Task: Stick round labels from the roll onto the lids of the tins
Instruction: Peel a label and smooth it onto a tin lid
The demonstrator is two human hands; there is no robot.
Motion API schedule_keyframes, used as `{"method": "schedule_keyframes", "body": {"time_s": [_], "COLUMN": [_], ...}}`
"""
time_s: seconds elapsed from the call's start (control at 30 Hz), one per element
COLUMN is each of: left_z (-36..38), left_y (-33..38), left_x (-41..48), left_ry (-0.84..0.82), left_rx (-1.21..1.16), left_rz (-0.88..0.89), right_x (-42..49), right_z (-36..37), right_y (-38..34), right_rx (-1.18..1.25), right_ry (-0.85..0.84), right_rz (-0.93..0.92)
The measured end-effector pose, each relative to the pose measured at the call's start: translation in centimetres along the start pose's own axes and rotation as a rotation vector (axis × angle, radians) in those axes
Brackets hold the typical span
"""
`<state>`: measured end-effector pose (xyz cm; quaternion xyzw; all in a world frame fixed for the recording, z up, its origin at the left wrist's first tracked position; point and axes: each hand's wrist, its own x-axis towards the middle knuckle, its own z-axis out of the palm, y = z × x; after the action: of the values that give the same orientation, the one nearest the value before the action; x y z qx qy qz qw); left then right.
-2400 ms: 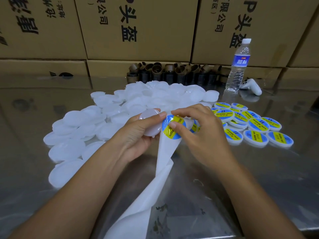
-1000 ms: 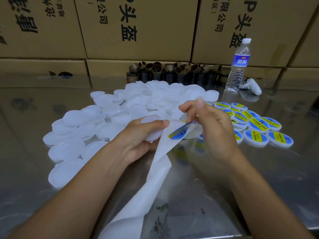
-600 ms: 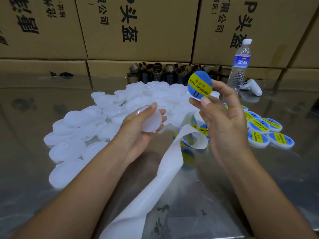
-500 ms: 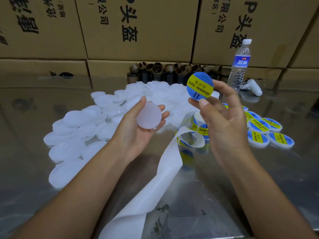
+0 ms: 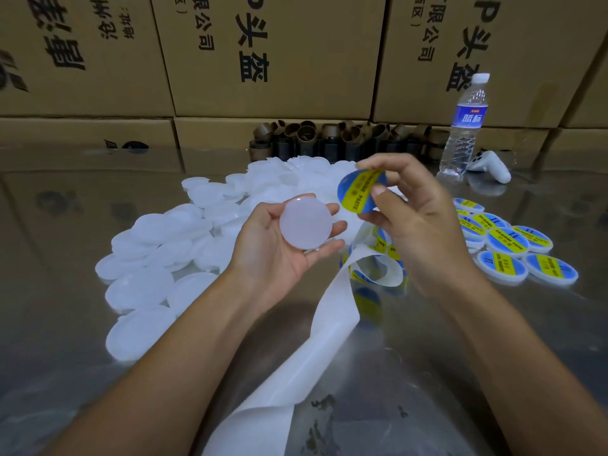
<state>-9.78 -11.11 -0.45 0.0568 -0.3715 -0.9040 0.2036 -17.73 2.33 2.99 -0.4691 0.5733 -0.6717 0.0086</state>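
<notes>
Steel table [image 5: 460, 373] w/ boxes [image 5: 279, 60] behind: few labelled lids [image 5: 506, 241], big bare pile [image 5: 158, 232] to go; left hand [image 5: 269, 255] holds blank lid [image 5: 305, 222], right hand [image 5: 418, 225] pinches label [image 5: 358, 192].

Round label [image 5: 358, 191], centre frame: "PASTE" legible. Labelled lids [image 5: 506, 240], right of frame: "SOLDERING PASTE". Cartons [image 5: 263, 44], top: "头盔" and "限公司" printed.

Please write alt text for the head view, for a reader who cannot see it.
The left hand holds a white lid, while the right hand pinches a blue-and-yellow round label beside it. Unlabelled lids lie left on the table, labelled lids right.
</notes>
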Motion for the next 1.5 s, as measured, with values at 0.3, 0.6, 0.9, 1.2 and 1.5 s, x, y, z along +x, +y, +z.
{"method": "schedule_keyframes", "body": {"time_s": [0.3,0.6,0.9,1.2,1.5], "left_z": [-0.2,0.0,0.3,0.3,0.6], "left_y": [-0.3,-0.3,-0.5,-0.6,-0.5], "left_x": [0.0,-0.1,-0.2,-0.2,-0.5], "left_ry": [-0.063,-0.024,-0.026,-0.104,-0.110], "left_rx": [0.092,0.233,0.315,0.348,0.355], "left_rz": [-0.008,-0.029,-0.076,-0.103,-0.134], "right_x": [1.5,-0.2,-0.5,-0.5,-0.6], "right_z": [1.0,1.8,1.8,1.8,1.7], "right_y": [-0.1,1.8,2.0,2.2,2.2], "right_rx": [-0.201,-0.380,-0.430,-0.416,-0.410], "right_ry": [-0.284,-0.209,-0.205,-0.271,-0.287], "right_rz": [-0.016,-0.146,-0.176,-0.122,-0.094]}}
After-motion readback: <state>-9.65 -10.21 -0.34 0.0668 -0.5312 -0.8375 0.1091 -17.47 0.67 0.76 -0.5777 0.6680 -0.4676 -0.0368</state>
